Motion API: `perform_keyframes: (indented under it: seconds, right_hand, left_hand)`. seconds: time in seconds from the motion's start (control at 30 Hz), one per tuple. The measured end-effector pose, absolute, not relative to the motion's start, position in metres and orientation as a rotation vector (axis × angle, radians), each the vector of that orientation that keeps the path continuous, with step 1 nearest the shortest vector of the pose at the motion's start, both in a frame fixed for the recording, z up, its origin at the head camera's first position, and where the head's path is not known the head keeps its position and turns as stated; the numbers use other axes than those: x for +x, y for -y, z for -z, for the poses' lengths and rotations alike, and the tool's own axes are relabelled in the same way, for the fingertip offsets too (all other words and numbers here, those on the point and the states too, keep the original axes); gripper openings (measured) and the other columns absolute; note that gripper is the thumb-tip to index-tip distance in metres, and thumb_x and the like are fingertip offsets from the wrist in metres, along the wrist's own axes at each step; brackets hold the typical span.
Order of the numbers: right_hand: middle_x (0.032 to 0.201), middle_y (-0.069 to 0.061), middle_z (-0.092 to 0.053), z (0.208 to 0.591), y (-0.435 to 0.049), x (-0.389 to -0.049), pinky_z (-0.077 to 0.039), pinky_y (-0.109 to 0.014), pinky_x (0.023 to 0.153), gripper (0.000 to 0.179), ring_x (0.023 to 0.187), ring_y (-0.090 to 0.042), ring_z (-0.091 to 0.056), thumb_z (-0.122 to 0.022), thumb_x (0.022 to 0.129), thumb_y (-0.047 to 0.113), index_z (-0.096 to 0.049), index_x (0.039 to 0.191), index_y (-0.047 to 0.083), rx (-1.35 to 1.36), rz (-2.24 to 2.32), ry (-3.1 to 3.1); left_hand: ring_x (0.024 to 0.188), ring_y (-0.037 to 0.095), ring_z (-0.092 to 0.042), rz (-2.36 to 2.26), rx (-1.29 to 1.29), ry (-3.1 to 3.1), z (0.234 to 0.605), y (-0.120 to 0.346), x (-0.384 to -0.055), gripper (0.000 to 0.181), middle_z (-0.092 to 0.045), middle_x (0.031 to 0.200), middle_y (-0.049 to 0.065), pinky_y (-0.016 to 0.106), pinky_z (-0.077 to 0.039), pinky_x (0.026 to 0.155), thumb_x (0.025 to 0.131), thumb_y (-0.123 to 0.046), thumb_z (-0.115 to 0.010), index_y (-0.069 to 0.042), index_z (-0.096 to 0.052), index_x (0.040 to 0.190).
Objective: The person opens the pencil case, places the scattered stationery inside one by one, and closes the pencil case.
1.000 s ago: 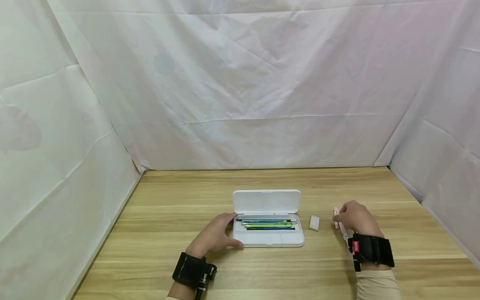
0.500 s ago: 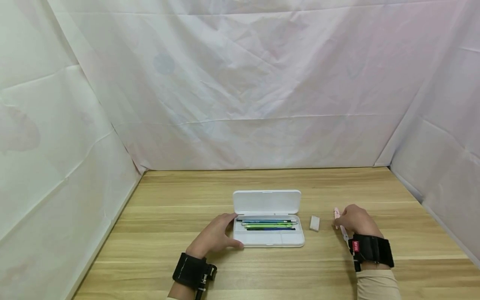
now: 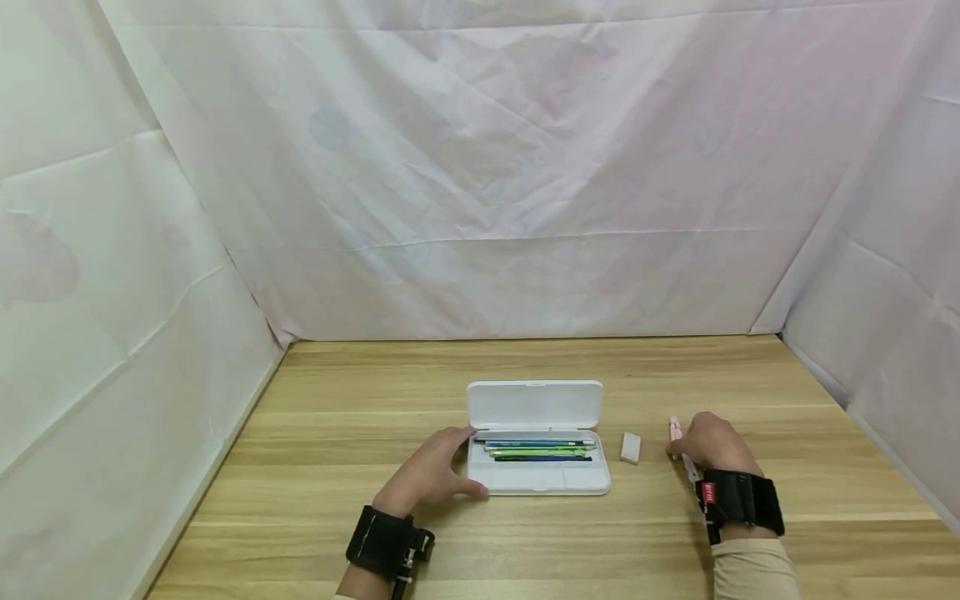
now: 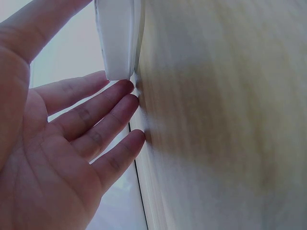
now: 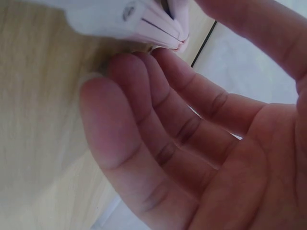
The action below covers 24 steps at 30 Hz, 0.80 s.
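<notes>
A white pencil case (image 3: 538,479) lies with its lid raised on the table, with several pens and pencils (image 3: 538,450) in its rear compartment. At its left end rests my left hand (image 3: 429,473), thumb by the front corner and fingers at the back corner. The left wrist view shows those fingers (image 4: 115,103) nearly straight, touching the case's end (image 4: 116,52). My right hand (image 3: 716,446) pinches a slim pink-and-white stationery item (image 3: 676,428) on the right of the table. Its exact kind is unclear; the right wrist view shows its pink end (image 5: 160,28) and curled fingers (image 5: 129,81).
A white eraser (image 3: 630,447) lies between the case and my right hand. The wooden table (image 3: 360,383) is bounded by white cloth (image 3: 525,283) behind and on both sides.
My right hand has sunk slightly toward me over the pink-and-white item. The left hand and pencil case stay where they were.
</notes>
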State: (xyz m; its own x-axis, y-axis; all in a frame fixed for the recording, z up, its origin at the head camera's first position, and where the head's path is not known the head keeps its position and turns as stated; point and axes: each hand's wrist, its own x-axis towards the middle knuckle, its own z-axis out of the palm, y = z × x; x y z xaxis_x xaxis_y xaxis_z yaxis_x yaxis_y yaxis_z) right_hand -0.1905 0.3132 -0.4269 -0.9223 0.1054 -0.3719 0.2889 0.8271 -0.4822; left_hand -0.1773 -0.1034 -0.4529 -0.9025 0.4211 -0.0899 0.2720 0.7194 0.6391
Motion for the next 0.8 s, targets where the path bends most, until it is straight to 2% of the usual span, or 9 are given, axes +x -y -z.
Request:
perform_keyframes:
  seconds: [0.2,0.37,0.8]
  right_hand:
    - [0.065,-0.009,-0.052,0.4252,-0.3106,-0.1927,-0.045,-0.025,0.048,0.027,0.055,-0.018,-0.05,-0.07,0.082,0.015,-0.059,0.077,-0.009,0.294,0.749,-2.681]
    - [0.076,-0.016,-0.052,0.4249,-0.3097,-0.1926,-0.047,-0.029,0.051,0.039,0.062,-0.023,-0.052,-0.069,0.081,0.014,-0.054,0.095,-0.019,0.286,0.77,-2.686]
    - [0.074,-0.013,-0.05,0.428,-0.3099,-0.1917,-0.046,-0.028,0.05,0.034,0.06,-0.022,-0.052,-0.067,0.082,0.016,-0.053,0.092,-0.013,0.284,0.799,-2.692]
  left_hand:
    - [0.137,0.036,-0.043,-0.954,0.55,-2.695,0.4533,0.1032,-0.1778,0.093,-0.049,0.147,0.016,0.053,-0.037,0.114,0.07,-0.036,-0.089,-0.004,-0.046,0.146]
    - [0.137,0.036,-0.043,-0.952,0.542,-2.693,0.4538,0.1028,-0.1779,0.094,-0.049,0.147,0.016,0.053,-0.037,0.114,0.071,-0.037,-0.089,-0.004,-0.045,0.147]
    - [0.138,0.035,-0.043,-0.949,0.515,-2.685,0.4535,0.1022,-0.1773,0.094,-0.048,0.148,0.014,0.053,-0.037,0.115,0.071,-0.038,-0.089,-0.006,-0.045,0.147]
